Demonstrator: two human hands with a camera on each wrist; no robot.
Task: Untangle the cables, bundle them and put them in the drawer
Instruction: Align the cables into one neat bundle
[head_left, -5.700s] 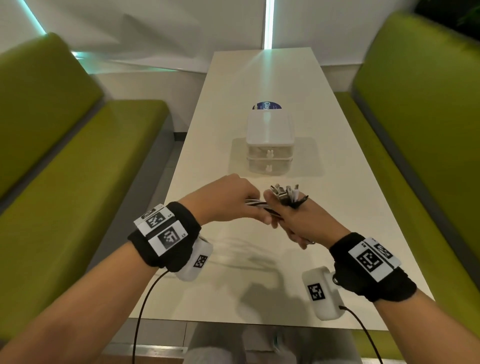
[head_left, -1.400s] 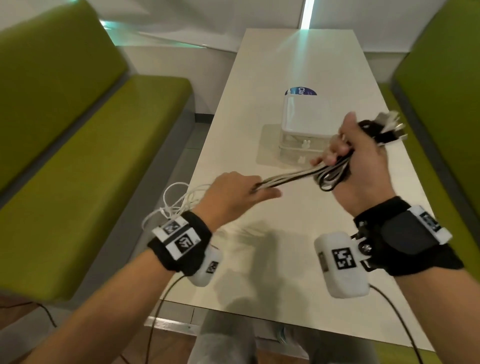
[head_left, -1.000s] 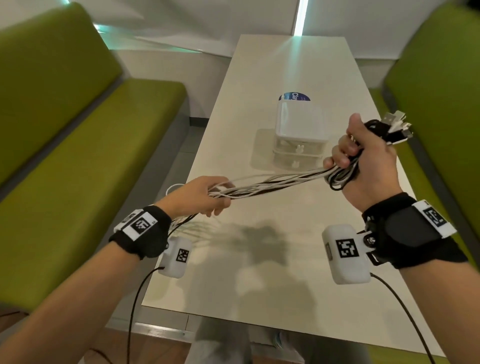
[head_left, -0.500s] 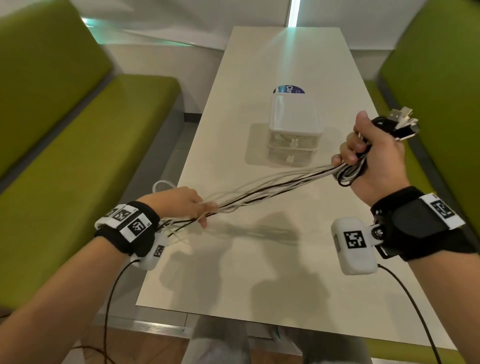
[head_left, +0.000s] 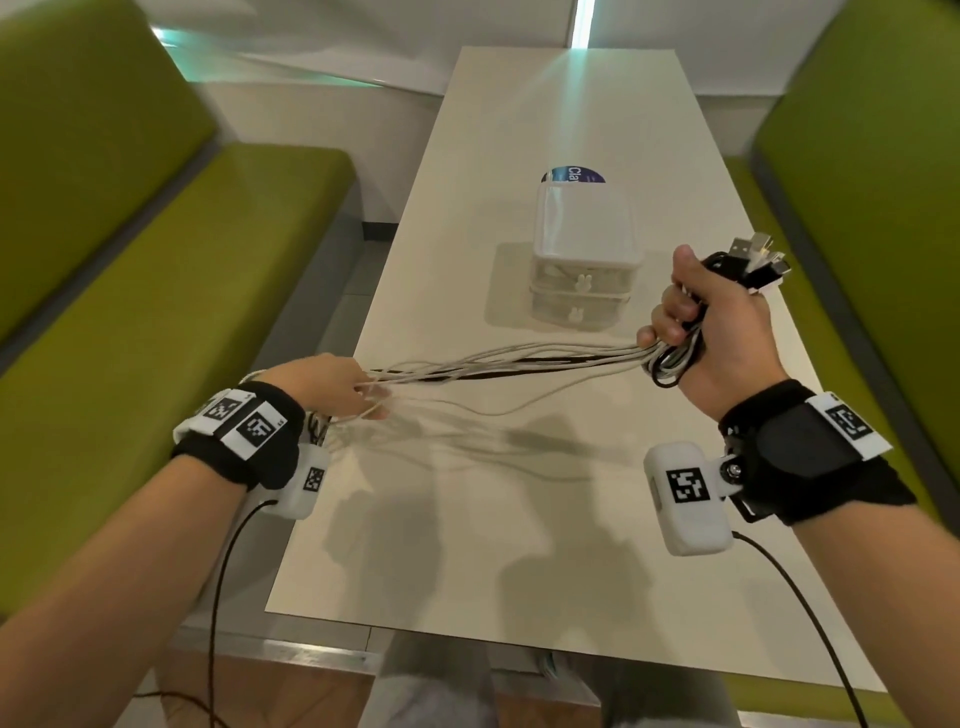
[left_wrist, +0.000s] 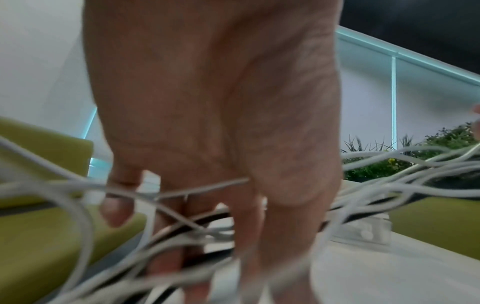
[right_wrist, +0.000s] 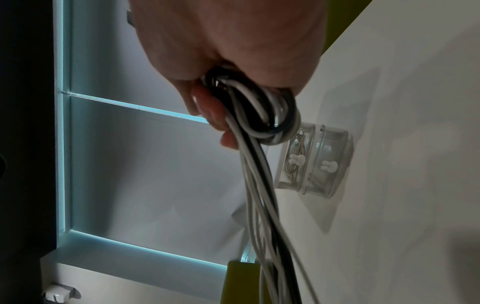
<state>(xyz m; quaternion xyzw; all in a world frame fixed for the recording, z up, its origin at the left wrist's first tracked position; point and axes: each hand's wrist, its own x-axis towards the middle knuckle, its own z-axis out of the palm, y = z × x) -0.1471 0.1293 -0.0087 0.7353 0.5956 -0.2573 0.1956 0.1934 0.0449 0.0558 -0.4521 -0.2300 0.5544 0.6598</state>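
Two drawers shut, top w/ cable; R hand fists cables, L fingers loose.

Reading one text only: "Cla" in white letters on dark blue round sticker, rest cut off behind white drawer box standing on table. Seeing black-and-white square code markers on wristbands and wrist camera housings, patterns only, no letters or numbers showing. Wrist views showing no legible writing; drawer fronts carrying no labels I'm able to read.
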